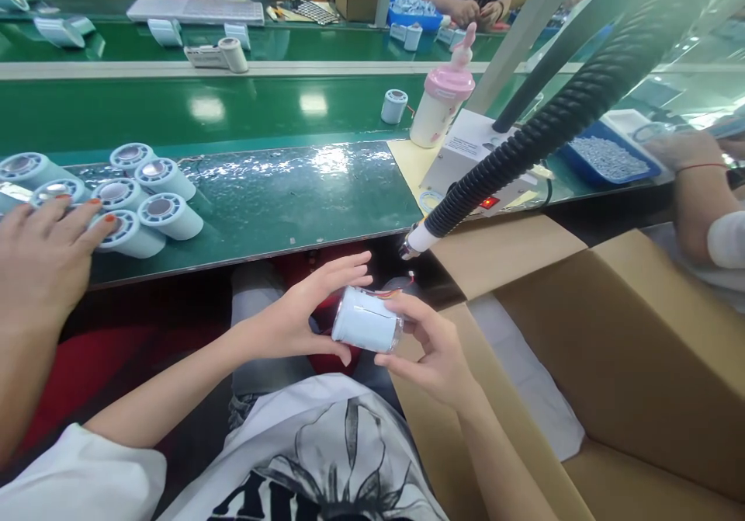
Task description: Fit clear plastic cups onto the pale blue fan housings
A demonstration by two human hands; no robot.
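we are gripping a light-blue cylinder in clear film (365, 321) with our right hand (434, 342), its fingers closing on one end; our left hand (306, 311) is standing wide open around the other, touching or not we cannot tell. we are holding it before the near edge of the glossy green tabletop (261, 203), below a black ribbed hose (494, 168). a co-worker's hand (50, 261) is resting by light-blue hollow-ended cylinders (178, 218) at the tabletop's left.

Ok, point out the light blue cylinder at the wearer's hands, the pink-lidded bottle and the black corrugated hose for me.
Light blue cylinder (365, 322): head view, middle of its curved side.
Pink-lidded bottle (447, 85): head view, on its lid.
Black corrugated hose (544, 126): head view, mid-length on its ribs.
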